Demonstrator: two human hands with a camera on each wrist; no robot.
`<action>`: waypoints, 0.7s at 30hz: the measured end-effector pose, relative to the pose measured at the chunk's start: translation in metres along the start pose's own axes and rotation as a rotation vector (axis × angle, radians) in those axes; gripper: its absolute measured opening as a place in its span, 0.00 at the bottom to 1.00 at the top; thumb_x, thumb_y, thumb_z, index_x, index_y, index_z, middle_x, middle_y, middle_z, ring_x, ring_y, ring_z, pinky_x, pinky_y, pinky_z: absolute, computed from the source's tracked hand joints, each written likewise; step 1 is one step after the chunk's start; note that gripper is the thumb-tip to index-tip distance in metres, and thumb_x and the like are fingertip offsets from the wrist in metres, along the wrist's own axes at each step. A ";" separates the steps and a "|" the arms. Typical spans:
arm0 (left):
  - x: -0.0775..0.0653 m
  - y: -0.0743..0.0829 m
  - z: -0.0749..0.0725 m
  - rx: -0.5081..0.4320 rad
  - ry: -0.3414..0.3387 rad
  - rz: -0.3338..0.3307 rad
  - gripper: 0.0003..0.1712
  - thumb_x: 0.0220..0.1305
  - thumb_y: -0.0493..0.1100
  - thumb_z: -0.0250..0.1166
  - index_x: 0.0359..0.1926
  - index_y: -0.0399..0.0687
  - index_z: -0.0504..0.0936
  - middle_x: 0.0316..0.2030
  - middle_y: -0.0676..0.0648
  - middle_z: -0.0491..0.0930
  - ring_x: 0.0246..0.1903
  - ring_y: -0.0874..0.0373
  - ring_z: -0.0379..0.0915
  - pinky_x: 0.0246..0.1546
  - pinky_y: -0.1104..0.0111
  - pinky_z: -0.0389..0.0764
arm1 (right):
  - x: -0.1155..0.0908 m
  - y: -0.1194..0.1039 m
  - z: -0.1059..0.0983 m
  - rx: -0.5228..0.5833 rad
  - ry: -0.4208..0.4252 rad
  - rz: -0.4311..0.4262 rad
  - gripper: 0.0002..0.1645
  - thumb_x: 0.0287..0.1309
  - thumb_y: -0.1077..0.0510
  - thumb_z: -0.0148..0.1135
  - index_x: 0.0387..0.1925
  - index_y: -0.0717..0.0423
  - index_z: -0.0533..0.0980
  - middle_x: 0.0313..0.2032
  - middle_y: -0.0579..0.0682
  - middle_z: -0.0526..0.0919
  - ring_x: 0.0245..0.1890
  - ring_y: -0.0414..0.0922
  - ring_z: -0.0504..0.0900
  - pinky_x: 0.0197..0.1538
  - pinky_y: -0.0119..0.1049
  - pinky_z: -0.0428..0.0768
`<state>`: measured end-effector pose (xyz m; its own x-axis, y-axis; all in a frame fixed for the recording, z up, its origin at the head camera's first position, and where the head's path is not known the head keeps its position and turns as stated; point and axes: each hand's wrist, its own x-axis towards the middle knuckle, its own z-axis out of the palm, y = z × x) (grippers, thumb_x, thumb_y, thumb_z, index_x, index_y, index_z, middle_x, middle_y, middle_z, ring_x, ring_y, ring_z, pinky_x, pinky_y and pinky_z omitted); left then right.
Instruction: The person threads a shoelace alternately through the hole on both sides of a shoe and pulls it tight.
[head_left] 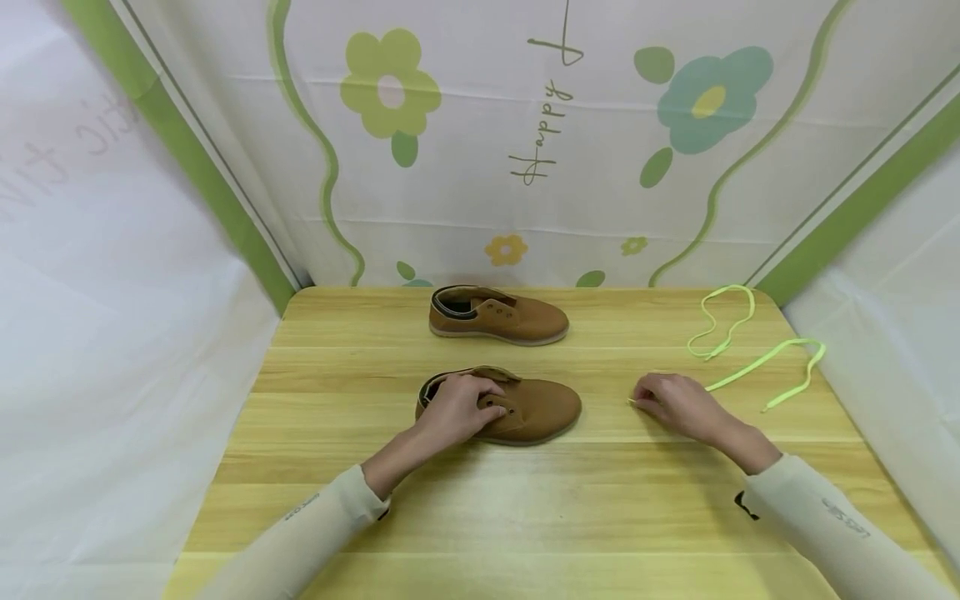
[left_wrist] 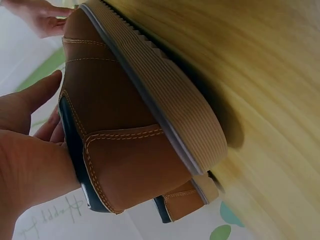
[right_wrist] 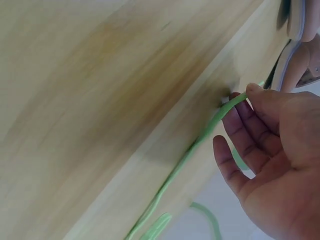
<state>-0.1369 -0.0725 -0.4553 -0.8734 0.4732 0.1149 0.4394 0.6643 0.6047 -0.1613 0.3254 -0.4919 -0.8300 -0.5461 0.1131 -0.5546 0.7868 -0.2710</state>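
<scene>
A brown lace-up shoe [head_left: 546,408] without a lace lies nearer to me on the wooden table, toe to the right. My left hand [head_left: 459,407] grips it over the opening, thumb and forefinger by the eyelets; the other fingers are partly hidden. In the left wrist view the shoe's heel and ribbed sole [left_wrist: 185,110] fill the middle. To the right of the toe, my right hand [head_left: 678,405] pinches a neon green shoelace [right_wrist: 212,122] between thumb and forefinger near its tip. The rest of that lace trails off to the right over the tabletop.
Behind, a matching brown shoe [head_left: 536,320] stands parallel, also unlaced. A second green shoelace [head_left: 752,304] lies looped at the back right of the table [head_left: 525,517]. White curtains with printed flowers [head_left: 390,92] enclose the table's back and sides.
</scene>
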 end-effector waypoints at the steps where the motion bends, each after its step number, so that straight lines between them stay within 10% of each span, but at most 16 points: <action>1: 0.000 0.000 0.000 -0.001 0.000 0.000 0.10 0.64 0.43 0.78 0.45 0.47 0.93 0.43 0.49 0.92 0.20 0.68 0.68 0.33 0.69 0.79 | 0.001 -0.002 0.000 0.004 0.003 -0.001 0.07 0.61 0.65 0.75 0.34 0.51 0.85 0.32 0.40 0.86 0.31 0.36 0.82 0.36 0.40 0.83; 6: 0.001 -0.001 0.001 -0.018 -0.002 -0.009 0.06 0.64 0.43 0.78 0.41 0.49 0.93 0.40 0.51 0.92 0.29 0.65 0.79 0.34 0.69 0.80 | 0.006 -0.016 -0.003 0.038 0.016 -0.019 0.07 0.62 0.68 0.73 0.34 0.54 0.85 0.31 0.40 0.86 0.31 0.34 0.81 0.35 0.37 0.83; 21: 0.001 -0.002 0.002 -0.031 0.023 -0.026 0.04 0.65 0.44 0.77 0.36 0.50 0.93 0.36 0.51 0.91 0.22 0.67 0.66 0.28 0.72 0.70 | 0.027 -0.072 -0.013 0.347 0.057 -0.096 0.07 0.59 0.69 0.75 0.37 0.57 0.88 0.34 0.45 0.90 0.32 0.34 0.86 0.36 0.32 0.86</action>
<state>-0.1381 -0.0723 -0.4583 -0.8892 0.4425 0.1165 0.4102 0.6580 0.6315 -0.1447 0.2576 -0.4568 -0.7827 -0.5879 0.2043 -0.5850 0.5830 -0.5638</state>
